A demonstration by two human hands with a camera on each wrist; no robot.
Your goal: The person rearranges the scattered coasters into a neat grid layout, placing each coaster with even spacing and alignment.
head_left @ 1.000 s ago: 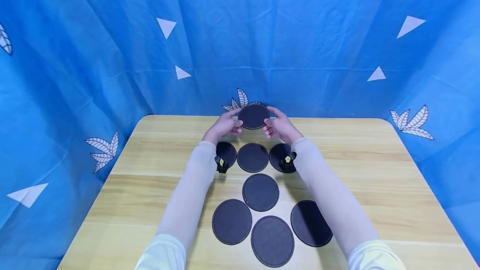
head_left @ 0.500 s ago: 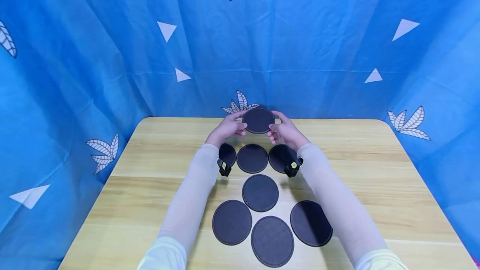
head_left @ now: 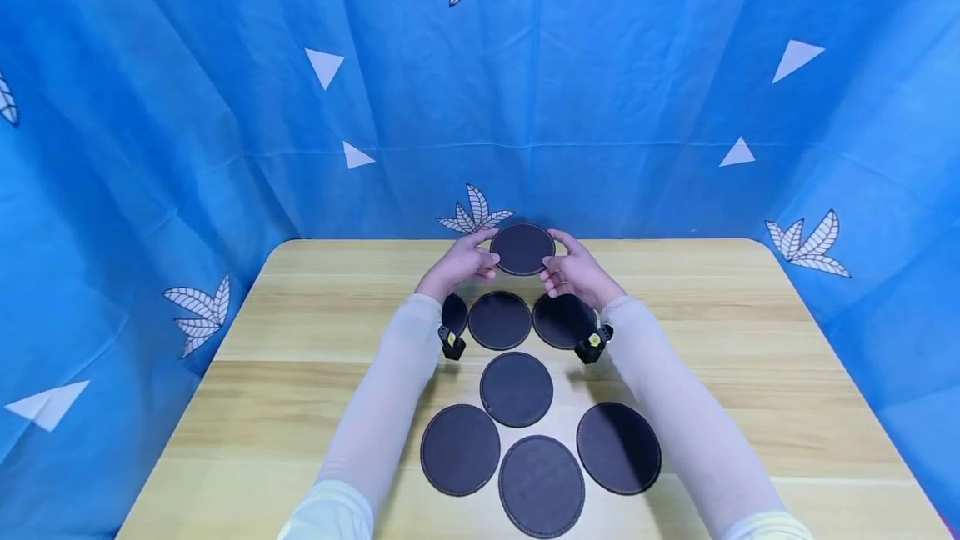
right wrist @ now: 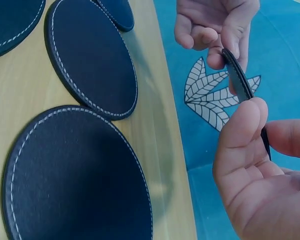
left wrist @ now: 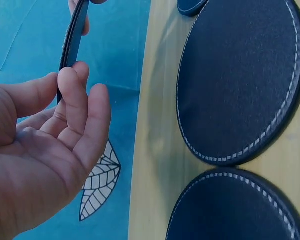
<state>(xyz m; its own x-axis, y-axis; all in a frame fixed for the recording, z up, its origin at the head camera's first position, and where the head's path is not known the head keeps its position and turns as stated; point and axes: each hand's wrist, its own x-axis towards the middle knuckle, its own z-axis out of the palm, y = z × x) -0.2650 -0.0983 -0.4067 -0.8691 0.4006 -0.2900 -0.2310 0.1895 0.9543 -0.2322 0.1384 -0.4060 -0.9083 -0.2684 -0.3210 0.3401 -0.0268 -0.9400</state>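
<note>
A round black leather-look coaster (head_left: 522, 249) with a stitched rim is held up over the table's far edge. My left hand (head_left: 463, 263) pinches its left side between thumb and fingers, and my right hand (head_left: 581, 273) pinches the right side likewise. Both wrist views catch this coaster (left wrist: 74, 37) nearly edge-on, its face tilted up toward the head camera. Below the hands lies a row of similar coasters: a left one (head_left: 453, 315) partly covered by my left wrist, a middle one (head_left: 499, 321), and a right one (head_left: 564, 322).
Nearer on the wooden table (head_left: 247, 407) lies a single coaster (head_left: 517, 390). In front of it are a left coaster (head_left: 460, 450), a centre coaster (head_left: 542, 487) and a right coaster (head_left: 618, 448). A blue patterned curtain (head_left: 600, 107) hangs behind the table and along its sides.
Both hands have carried the held coaster a little to the right and slightly nearer, keeping their grip. The coasters on the table have stayed put, while the head view has shifted slightly.
</note>
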